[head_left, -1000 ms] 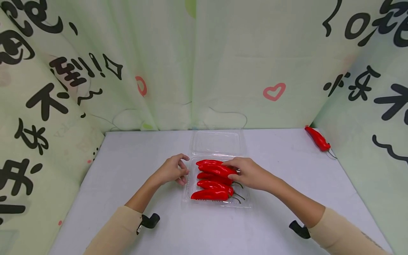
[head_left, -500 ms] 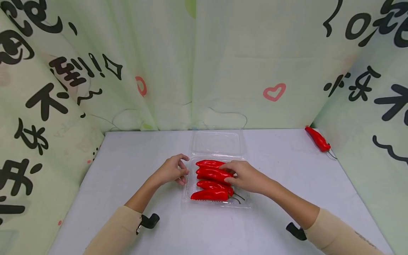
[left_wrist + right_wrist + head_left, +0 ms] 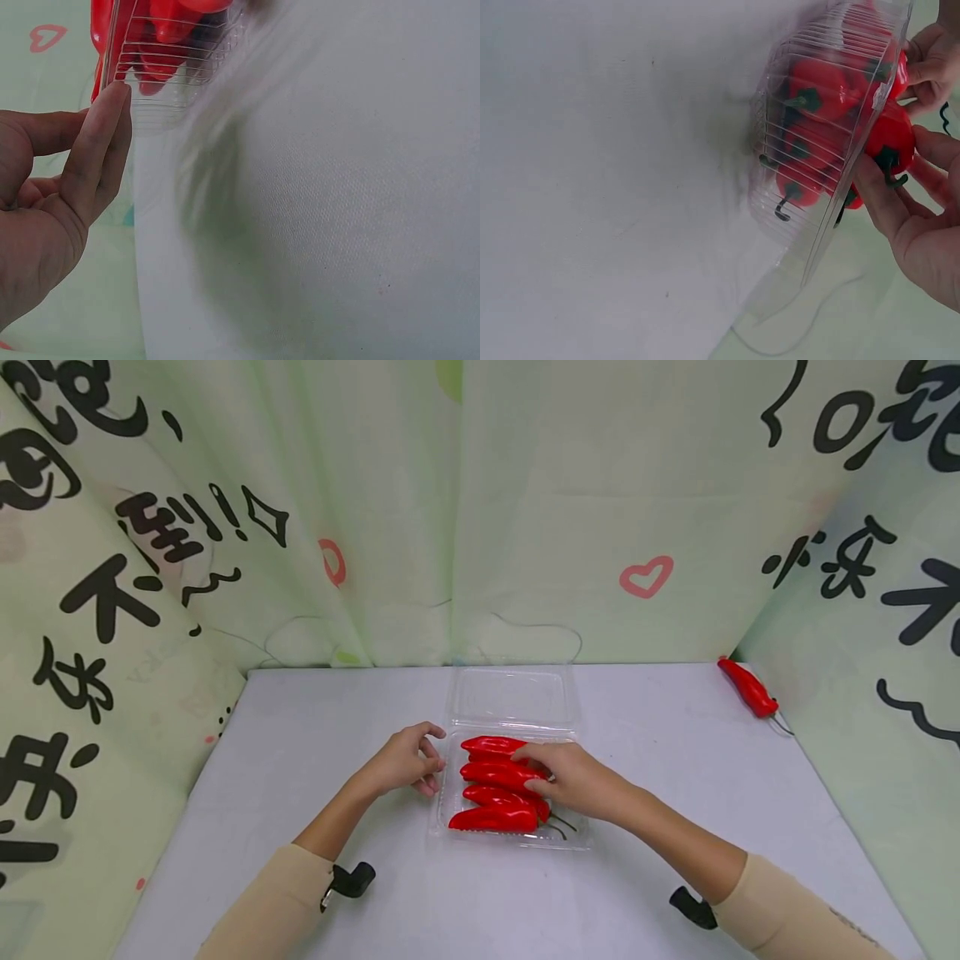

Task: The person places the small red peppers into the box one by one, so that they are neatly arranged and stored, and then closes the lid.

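Between the fingers of the right hand [image 3: 576,779], the head view shows a glossy red pepper [image 3: 495,773] pinched toward its stem end, over the clear box [image 3: 442,802]; other red peppers [image 3: 495,818] lie on both sides of the grip. From the left wrist, the left hand [image 3: 56,225] has its fingers loosely extended, holding nothing, tips at the box's edge; whether they touch is hard to tell. From the right wrist, thumb and fingers flank the pepper, its green stem showing between them. It should be light, firm and slippery, so its broad shoulder looks a safer hold than the thin stem.
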The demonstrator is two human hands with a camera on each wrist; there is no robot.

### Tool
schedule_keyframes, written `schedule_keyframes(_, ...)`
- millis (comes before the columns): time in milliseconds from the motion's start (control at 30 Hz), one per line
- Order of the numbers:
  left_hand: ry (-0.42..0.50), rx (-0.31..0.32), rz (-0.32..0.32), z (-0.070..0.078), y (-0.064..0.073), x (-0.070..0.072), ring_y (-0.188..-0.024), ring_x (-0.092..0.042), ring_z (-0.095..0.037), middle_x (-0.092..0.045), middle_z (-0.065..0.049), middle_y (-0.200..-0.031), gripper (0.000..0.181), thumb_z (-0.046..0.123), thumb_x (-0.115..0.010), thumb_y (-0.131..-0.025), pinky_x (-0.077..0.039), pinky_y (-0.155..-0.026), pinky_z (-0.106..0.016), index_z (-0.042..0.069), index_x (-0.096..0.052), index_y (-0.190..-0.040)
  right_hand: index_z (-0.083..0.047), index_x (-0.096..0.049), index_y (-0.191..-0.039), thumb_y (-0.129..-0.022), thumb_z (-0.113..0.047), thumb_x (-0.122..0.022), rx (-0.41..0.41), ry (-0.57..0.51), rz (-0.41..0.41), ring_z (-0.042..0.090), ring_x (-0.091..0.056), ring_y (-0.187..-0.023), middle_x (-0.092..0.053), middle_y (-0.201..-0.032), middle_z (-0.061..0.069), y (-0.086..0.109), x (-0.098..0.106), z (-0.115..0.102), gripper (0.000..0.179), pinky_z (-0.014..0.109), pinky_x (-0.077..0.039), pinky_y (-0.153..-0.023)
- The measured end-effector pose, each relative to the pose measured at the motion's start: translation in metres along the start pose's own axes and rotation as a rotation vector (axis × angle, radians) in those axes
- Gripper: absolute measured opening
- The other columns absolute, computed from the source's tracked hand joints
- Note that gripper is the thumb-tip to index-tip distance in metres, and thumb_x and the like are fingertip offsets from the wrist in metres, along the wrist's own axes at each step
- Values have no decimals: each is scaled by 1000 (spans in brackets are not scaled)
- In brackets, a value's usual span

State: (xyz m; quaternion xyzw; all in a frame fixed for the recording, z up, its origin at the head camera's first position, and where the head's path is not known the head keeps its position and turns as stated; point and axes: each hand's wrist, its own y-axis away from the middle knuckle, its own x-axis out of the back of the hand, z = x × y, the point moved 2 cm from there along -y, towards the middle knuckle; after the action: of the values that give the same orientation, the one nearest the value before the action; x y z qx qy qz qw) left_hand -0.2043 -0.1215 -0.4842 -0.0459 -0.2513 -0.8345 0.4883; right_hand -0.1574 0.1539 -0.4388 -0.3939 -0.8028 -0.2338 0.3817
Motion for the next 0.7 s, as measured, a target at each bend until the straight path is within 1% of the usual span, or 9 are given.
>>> schedule_keyframes(100,12,-13,-3,-1,-1,0,-60,-71,-21,-66,-22,-101,48,-1,-66,-97,-64,-59,-35,-1,-49,-142,-9,-65,-128,-92,-9,-76,3,30,-2,14,-67,-94,-73,-112,4,1,0,-2,37,17,-60,-76)
schedule_keyframes(233,18,-23,-11,0,-1,0,-60,-71,-20,-66,-23,-101,48,-3,-65,-97,-65,-59,-35,-3,-48,-142,-11,-65,-127,-92,-11,-77,-4,40,-13,14,-64,-92,-71,-110,4,2,-1,-3,37,16,-58,-73)
schedule_keyframes(433,16,-21,-12,0,0,0,-60,-72,-20,-66,-22,-100,48,-3,-65,-97,-65,-59,-36,-2,-48,-142,-10,-63,-131,-86,-12,-84,-48,27,-38,18,-63,-98,-64,-116,8,5,-3,-2,50,24,-63,-74)
schedule_keyframes(533,19,-17,-8,-1,-1,0,-60,-72,-21,-66,-21,-100,49,-2,-66,-97,-65,-59,-36,-2,-48,-142,-10,-63,-132,-84,-11,-84,-58,33,-33,19,-62,-100,-62,-117,8,6,-4,-1,52,25,-63,-75)
schedule_keyframes(700,14,-25,-7,-2,-1,0,-60,-72,-21,-66,-20,-98,49,-2,-67,-96,-65,-58,-36,-2,-48,-141,-9,-66,-131,-86,-10,-83,-45,77,0,16,-62,-97,-63,-115,7,8,-5,0,49,22,-63,-74)
